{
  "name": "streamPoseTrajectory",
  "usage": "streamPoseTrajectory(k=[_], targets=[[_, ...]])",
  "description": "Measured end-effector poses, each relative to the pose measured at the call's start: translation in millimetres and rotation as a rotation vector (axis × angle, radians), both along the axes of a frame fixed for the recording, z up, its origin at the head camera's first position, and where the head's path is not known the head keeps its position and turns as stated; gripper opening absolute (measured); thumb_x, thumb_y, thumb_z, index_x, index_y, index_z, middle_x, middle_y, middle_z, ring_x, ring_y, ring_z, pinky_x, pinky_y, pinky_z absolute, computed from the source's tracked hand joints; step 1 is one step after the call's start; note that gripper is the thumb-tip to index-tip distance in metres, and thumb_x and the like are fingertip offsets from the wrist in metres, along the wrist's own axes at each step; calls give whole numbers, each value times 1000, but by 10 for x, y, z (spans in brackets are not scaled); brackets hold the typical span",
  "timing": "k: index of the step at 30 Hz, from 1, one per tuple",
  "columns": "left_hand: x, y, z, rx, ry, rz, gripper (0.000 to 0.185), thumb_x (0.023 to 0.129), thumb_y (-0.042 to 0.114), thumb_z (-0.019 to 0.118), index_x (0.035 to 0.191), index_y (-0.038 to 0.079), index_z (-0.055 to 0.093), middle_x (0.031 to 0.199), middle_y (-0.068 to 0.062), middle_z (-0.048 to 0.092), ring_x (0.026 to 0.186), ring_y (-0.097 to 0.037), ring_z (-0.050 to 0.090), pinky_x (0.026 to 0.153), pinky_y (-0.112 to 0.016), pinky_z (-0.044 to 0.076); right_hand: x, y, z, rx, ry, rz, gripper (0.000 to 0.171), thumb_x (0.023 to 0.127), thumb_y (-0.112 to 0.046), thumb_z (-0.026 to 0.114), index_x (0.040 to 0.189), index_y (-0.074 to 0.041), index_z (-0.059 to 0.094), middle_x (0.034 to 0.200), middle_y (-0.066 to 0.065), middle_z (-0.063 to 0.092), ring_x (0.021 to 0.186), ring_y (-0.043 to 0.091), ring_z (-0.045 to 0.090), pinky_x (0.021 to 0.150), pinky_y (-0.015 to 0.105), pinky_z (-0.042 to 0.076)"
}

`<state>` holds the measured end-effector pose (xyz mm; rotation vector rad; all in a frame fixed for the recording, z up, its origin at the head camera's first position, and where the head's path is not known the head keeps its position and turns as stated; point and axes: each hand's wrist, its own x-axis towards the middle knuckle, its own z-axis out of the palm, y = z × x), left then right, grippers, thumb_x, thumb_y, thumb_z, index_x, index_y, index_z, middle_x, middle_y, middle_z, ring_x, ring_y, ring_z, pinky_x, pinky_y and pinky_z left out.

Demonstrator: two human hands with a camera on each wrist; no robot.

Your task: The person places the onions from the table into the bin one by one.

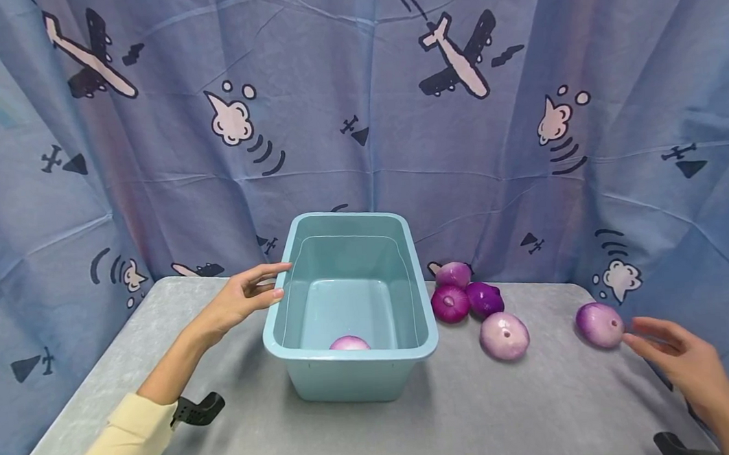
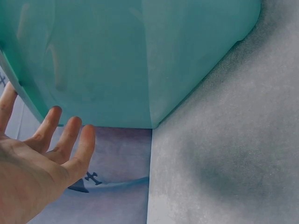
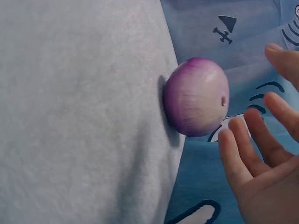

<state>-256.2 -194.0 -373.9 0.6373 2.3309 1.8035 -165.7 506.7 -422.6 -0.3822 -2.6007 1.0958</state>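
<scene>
A light blue plastic tub [image 1: 360, 375] stands mid-table, with one purple onion [image 1: 349, 343] partly visible inside, behind its near rim. My left hand [image 1: 244, 297] is at the tub's left rim, fingers extended; in the left wrist view the fingers [image 2: 84, 149] lie beside the tub wall [image 2: 103, 70]. Far to the right, a purple-and-white onion [image 1: 600, 325] sits near the table's right edge. Beside it, my right hand [image 1: 687, 362] has its fingers spread and nothing in its grasp. The right wrist view shows a gap between this onion [image 3: 196, 97] and the fingers [image 3: 233, 154].
Right of the tub, a pale onion [image 1: 504, 336] lies in front of a cluster of dark purple onions [image 1: 450, 304]. Grey cloth covers the table [image 1: 473, 421]. A blue curtain [image 1: 359, 118] printed with airplanes hangs behind and around it.
</scene>
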Motion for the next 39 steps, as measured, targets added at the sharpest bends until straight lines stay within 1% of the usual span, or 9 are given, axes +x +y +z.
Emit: streamPoseTrajectory(k=[5,8,12,17,22,28,33,35,39], targets=[[-3,7,-7,9,-6,-12,55,97,23,72,148,15,54,147,-12,51,130,-29,53,102,-47,45,-8,39,-92,-23,9,-25,70,93,-40,76,144,-2,49,122,3,57,91,-14,49,63,9,46],[-4,11,-13,11,-5,-17,55,97,23,72,148,14,54,148,-13,50,130,-29,53,101,-46,46,-39,43,-107,-28,-38,-47,81,93,-44,74,152,-1,39,144,24,46,120,16,56,61,10,44],[-3,7,-16,11,-2,-17,55,97,23,71,149,14,53,148,-12,50,130,-30,53,99,-45,47,-86,54,-106,-15,-102,-40,96,93,-48,72,157,5,24,154,38,26,133,58,33,62,20,47],[-2,-1,-15,13,-3,-14,55,97,22,72,149,15,53,147,-11,51,127,-29,56,98,-43,49,-123,88,-179,17,-82,45,97,94,-40,75,157,8,20,151,43,25,131,61,34,70,23,51],[-7,-1,-19,11,-5,-16,55,98,22,72,149,15,53,146,-12,51,125,-28,56,97,-42,49,-148,117,-269,33,-20,107,91,92,-31,79,157,5,24,148,42,32,130,32,47,68,5,38],[-5,0,-19,18,-1,-19,55,97,22,71,149,14,53,146,-13,51,124,-29,57,96,-42,50,-246,129,-258,41,-63,145,97,93,-34,78,157,8,18,150,42,28,131,60,34,68,5,36],[-4,6,-17,19,2,-25,54,98,21,71,149,14,52,147,-14,50,124,-30,57,96,-42,50,-316,114,-212,17,-112,157,102,94,-37,76,157,10,11,152,43,21,132,64,28,104,46,43],[-7,6,-20,20,4,-26,54,98,21,70,149,14,53,147,-14,50,124,-30,57,95,-42,50,-345,103,-202,8,-124,161,104,94,-38,76,157,10,9,152,44,18,133,65,26,101,69,32],[-15,1,-26,24,6,-28,53,98,21,70,148,14,53,147,-14,50,124,-30,57,95,-41,51,-397,86,-199,8,-136,172,105,93,-39,76,157,10,8,152,44,17,133,65,26,98,75,28]])
